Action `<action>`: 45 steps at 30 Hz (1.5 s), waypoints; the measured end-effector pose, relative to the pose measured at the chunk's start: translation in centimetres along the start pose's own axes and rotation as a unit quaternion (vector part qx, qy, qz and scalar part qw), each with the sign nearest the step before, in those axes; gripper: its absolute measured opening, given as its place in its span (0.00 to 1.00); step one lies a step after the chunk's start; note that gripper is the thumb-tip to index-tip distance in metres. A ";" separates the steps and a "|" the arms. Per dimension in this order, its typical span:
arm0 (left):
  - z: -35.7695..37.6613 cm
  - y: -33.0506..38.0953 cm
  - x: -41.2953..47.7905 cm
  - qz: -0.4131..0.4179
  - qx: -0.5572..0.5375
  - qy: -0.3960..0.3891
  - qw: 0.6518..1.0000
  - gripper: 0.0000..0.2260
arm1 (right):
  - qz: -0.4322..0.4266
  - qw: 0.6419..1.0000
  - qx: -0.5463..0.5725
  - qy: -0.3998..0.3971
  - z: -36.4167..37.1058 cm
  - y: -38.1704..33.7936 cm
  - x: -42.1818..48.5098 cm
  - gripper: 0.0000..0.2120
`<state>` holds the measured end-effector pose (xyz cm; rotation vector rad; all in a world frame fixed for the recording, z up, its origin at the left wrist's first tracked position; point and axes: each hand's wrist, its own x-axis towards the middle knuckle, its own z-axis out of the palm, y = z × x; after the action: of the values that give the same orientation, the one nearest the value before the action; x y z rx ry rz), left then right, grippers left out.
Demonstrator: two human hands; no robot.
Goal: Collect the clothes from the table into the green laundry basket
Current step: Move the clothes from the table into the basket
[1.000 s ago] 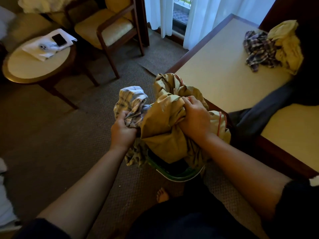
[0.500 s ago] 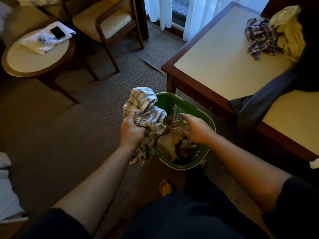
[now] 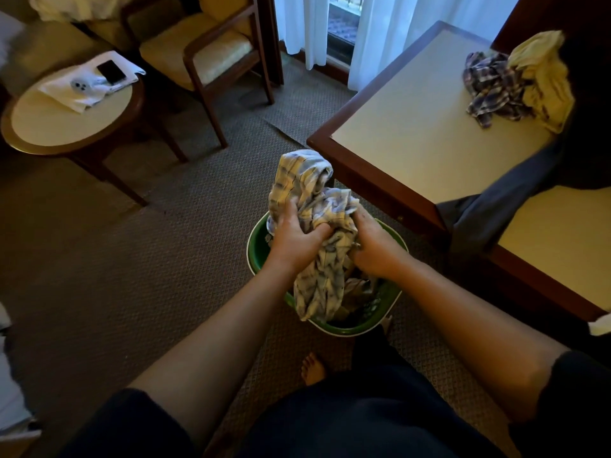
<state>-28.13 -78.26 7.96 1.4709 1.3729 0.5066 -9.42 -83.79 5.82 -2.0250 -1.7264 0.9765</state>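
Between both hands now: left hand (image 3: 294,241) and right hand (image 3: 372,251) clutch the plaid shirt (image 3: 317,226); olive garment already dropped into green basket (image 3: 261,252) below.

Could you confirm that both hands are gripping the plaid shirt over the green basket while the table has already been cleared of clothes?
Not quite: the table is not cleared. The head view shows a dark plaid garment, a yellow one and a dark blue one still on it. The rest holds: the left hand and right hand grip the plaid shirt over the green basket.
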 end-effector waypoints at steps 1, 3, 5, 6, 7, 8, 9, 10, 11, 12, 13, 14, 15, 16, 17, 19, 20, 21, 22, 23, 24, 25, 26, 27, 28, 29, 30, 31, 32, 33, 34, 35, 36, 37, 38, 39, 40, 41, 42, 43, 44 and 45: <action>0.1 -0.3 0.0 -0.014 0.017 -0.025 0.999 0.42 | 0.022 0.998 -0.058 -0.028 -0.1 0.4 0.1 0.45; 0.1 -0.9 -0.1 -0.028 0.057 -0.049 0.997 0.43 | 0.055 0.990 -0.113 -0.068 -0.1 0.8 -0.2 0.43; 0.0 -1.4 -0.2 -0.031 0.074 -0.045 0.996 0.40 | 0.057 0.988 -0.120 -0.079 0.1 1.0 -0.6 0.43; 0.0 -1.5 -0.2 -0.027 0.080 -0.042 0.996 0.38 | 0.053 0.989 -0.114 -0.084 0.2 1.1 -0.8 0.43; 0.0 -1.6 -0.2 -0.018 0.087 -0.043 0.995 0.36 | 0.048 0.989 -0.107 -0.087 0.4 1.2 -0.9 0.43; 0.0 -1.5 -0.3 -0.011 0.099 -0.047 0.994 0.35 | 0.042 0.990 -0.105 -0.086 0.6 1.1 -1.1 0.43; 0.0 -1.4 -0.3 -0.005 0.113 -0.051 0.992 0.33 | 0.037 0.991 -0.101 -0.081 0.8 1.1 -1.1 0.42; 0.0 -1.2 -0.3 0.002 0.126 -0.054 0.991 0.32 | 0.034 0.992 -0.095 -0.075 1.0 1.0 -1.1 0.41; 0.0 -1.0 -0.3 0.010 0.133 -0.055 0.989 0.31 | 0.031 0.993 -0.090 -0.072 1.0 0.9 -1.1 0.41; 0.0 -0.7 -0.3 0.017 0.137 -0.056 0.989 0.31 | 0.027 0.993 -0.090 -0.070 1.0 0.8 -0.9 0.41; 0.0 -0.5 -0.3 0.023 0.139 -0.055 0.989 0.30 | 0.024 0.993 -0.091 -0.069 1.0 0.7 -0.8 0.41; 0.1 -0.3 -0.2 0.027 0.140 -0.057 0.988 0.30 | 0.023 0.993 -0.090 -0.067 0.9 0.6 -0.7 0.41; 0.1 -0.1 -0.1 0.030 0.141 -0.060 0.988 0.30 | 0.022 0.994 -0.087 -0.064 0.7 0.5 -0.6 0.41; 0.3 0.1 0.0 0.035 0.142 -0.063 0.987 0.30 | 0.022 0.995 -0.083 -0.059 0.4 0.3 -0.6 0.41; 0.5 0.4 0.2 0.042 0.144 -0.066 0.986 0.30 | 0.020 0.995 -0.080 -0.050 0.1 0.1 -0.6 0.41; 1.1 1.4 0.8 0.059 0.149 -0.077 0.984 0.30 | 0.019 0.997 -0.076 -0.024 -1.0 -0.1 -0.8 0.40; 1.5 2.0 1.2 0.070 0.148 -0.086 0.983 0.30 | 0.020 0.997 -0.074 -0.009 -1.6 -0.2 -1.0 0.40; 2.1 2.7 1.6 0.083 0.144 -0.096 0.981 0.30 | 0.022 0.997 -0.068 0.008 -2.4 -0.2 -1.3 0.40; 2.7 3.6 2.0 0.096 0.136 -0.106 0.980 0.30 | 0.026 0.998 -0.061 0.024 -3.2 -0.1 -1.5 0.40; 3.5 4.6 2.5 0.109 0.125 -0.116 0.979 0.30 | 0.031 0.997 -0.054 0.041 -4.1 0.0 -1.7 0.40; 4.3 5.7 3.0 0.122 0.116 -0.126 0.978 0.30 | 0.038 0.996 -0.049 0.060 -5.1 0.1 -2.0 0.40; 5.2 6.9 3.5 0.137 0.109 -0.135 0.975 0.30 | 0.043 0.995 -0.045 0.082 -6.1 0.4 -2.2 0.40; 6.1 8.2 4.0 0.153 0.105 -0.143 0.972 0.29 | 0.048 0.992 -0.042 0.105 -7.3 0.7 -2.3 0.39; 7.1 9.5 4.5 0.169 0.101 -0.153 0.968 0.29 | 0.053 0.990 -0.040 0.128 -8.4 1.2 -2.4 0.39; 8.1 10.9 5.1 0.183 0.098 -0.163 0.964 0.29 | 0.059 0.987 -0.038 0.148 -9.7 1.7 -2.5 0.38; 9.2 12.2 5.7 0.197 0.098 -0.172 0.960 0.29 | 0.067 0.984 -0.036 0.163 -11.0 2.3 -2.4 0.38; 10.2 13.6 6.4 0.209 0.103 -0.178 0.956 0.29 | 0.076 0.981 -0.035 0.174 -12.2 3.1 -2.3 0.38; 11.3 14.9 7.1 0.218 0.111 -0.182 0.952 0.29 | 0.084 0.979 -0.035 0.183 -13.6 3.9 -2.0 0.38; 12.4 16.3 7.9 0.227 0.118 -0.183 0.949 0.29 | 0.091 0.977 -0.035 0.190 -14.9 4.9 -1.6 0.38; 13.5 17.6 8.7 0.233 0.123 -0.184 0.947 0.29 | 0.097 0.975 -0.034 0.197 -16.3 5.8 -1.1 0.39; 14.6 18.8 9.6 0.237 0.125 -0.185 0.946 0.29 | 0.100 0.973 -0.032 0.204 -17.7 6.9 -0.5 0.39; 15.7 20.1 10.6 0.241 0.128 -0.185 0.944 0.29 | 0.102 0.972 -0.028 0.210 -19.2 7.9 0.1 0.39; 16.9 21.3 11.5 0.246 0.133 -0.183 0.942 0.29 | 0.103 0.970 -0.026 0.217 -20.6 8.9 0.7 0.38; 18.2 22.5 12.6 0.250 0.139 -0.181 0.941 0.29 | 0.103 0.970 -0.023 0.221 -22.1 10.0 1.4 0.38; 19.4 23.7 13.6 0.250 0.141 -0.177 0.941 0.29 | 0.103 0.969 -0.020 0.223 -23.5 11.1 2.0 0.38; 20.6 25.0 14.6 0.245 0.143 -0.174 0.943 0.28 | 0.104 0.969 -0.015 0.224 -25.0 12.2 2.7 0.38; 21.8 26.2 15.6 0.240 0.146 -0.171 0.944 0.28 | 0.104 0.969 -0.011 0.225 -26.4 13.4 3.5 0.38; 23.0 27.4 16.6 0.237 0.151 -0.169 0.945 0.28 | 0.105 0.969 -0.009 0.224 -28.0 14.7 4.3 0.38; 24.1 28.4 17.7 0.236 0.159 -0.164 0.945 0.29 | 0.106 0.969 -0.010 0.222 -29.5 16.1 5.3 0.37; 25.3 29.4 18.9 0.235 0.168 -0.158 0.944 0.29 | 0.106 0.970 -0.015 0.220 -31.0 17.6 6.4 0.37; 26.4 30.3 20.2 0.231 0.178 -0.152 0.944 0.29 | 0.105 0.970 -0.020 0.219 -32.5 19.2 7.6 0.37; 27.6 31.1 21.4 0.225 0.188 -0.147 0.945 0.29 | 0.104 0.970 -0.022 0.219 -34.1 20.8 9.0 0.36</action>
<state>15.51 -64.12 16.92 2.1009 0.9249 0.2931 29.17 -73.41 14.70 -2.2720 -1.3324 0.4921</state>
